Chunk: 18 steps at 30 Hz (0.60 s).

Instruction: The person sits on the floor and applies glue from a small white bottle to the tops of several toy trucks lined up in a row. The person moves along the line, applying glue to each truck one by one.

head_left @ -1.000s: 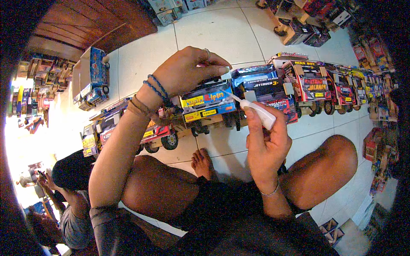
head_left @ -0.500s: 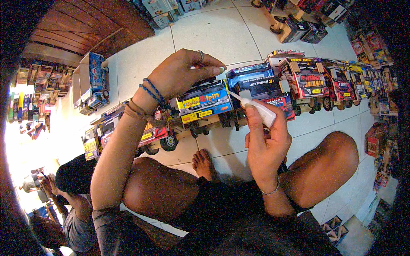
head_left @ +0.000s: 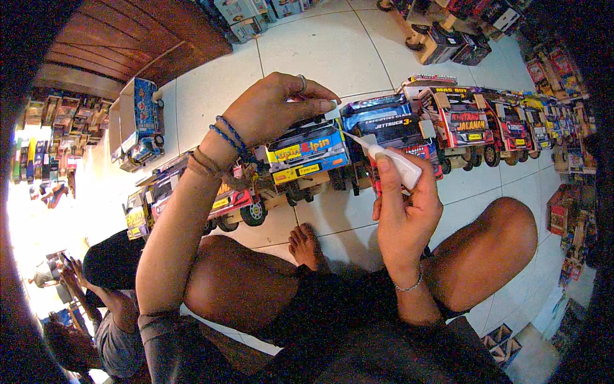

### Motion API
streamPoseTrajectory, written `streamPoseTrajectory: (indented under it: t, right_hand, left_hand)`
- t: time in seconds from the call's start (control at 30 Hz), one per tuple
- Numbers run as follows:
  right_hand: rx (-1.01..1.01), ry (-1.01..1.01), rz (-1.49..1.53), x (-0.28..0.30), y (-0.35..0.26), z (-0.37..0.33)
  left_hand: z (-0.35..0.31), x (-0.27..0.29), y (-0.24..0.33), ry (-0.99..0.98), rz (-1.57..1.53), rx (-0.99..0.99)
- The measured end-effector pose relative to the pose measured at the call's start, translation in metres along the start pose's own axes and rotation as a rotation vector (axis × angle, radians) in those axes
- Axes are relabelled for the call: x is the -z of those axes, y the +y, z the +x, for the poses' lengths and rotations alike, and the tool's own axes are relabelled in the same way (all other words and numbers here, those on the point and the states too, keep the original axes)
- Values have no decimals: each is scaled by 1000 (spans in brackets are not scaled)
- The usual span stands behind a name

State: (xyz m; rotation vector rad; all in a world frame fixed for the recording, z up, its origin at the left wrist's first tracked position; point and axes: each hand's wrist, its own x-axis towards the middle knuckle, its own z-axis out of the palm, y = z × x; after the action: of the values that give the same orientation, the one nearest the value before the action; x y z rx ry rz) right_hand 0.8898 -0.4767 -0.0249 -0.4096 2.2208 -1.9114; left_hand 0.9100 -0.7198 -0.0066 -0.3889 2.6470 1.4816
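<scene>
My right hand grips a small white squeeze bottle with a long thin nozzle. The nozzle points left, and its tip is close to the upper right corner of a yellow and blue toy truck. Over the top of that truck bends my left hand, thumb and fingers drawn together at the same corner. Whatever is between those fingertips is hidden. Directly right of it stands a dark blue toy truck, partly behind the bottle.
More toy trucks line up to the right, and a red one stands left. A blue box-shaped truck sits on the white tiled floor. Beyond are a wooden panel and a seated person at lower left.
My right hand has shifted slightly right and tilted the bottle, bringing the nozzle tip up to the truck's corner. A small pale piece under my left fingertips no longer shows.
</scene>
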Motion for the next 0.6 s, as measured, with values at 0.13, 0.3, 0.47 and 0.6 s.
streamPoseTrajectory:
  t: [0.13,0.3,0.47,0.6]
  right_hand:
    - [-16,32,116,1,-4,-3]
    - [125,9,84,-4,-1,-6]
    - [80,-121,199,-24,2,-24]
    - [48,-167,184,-37,6,-28]
  left_hand:
    - [-2,2,4,-4,54,-12]
    - [-9,10,7,29,153,-37]
    - [-30,39,5,85,335,0]
    - [-48,49,0,47,334,120]
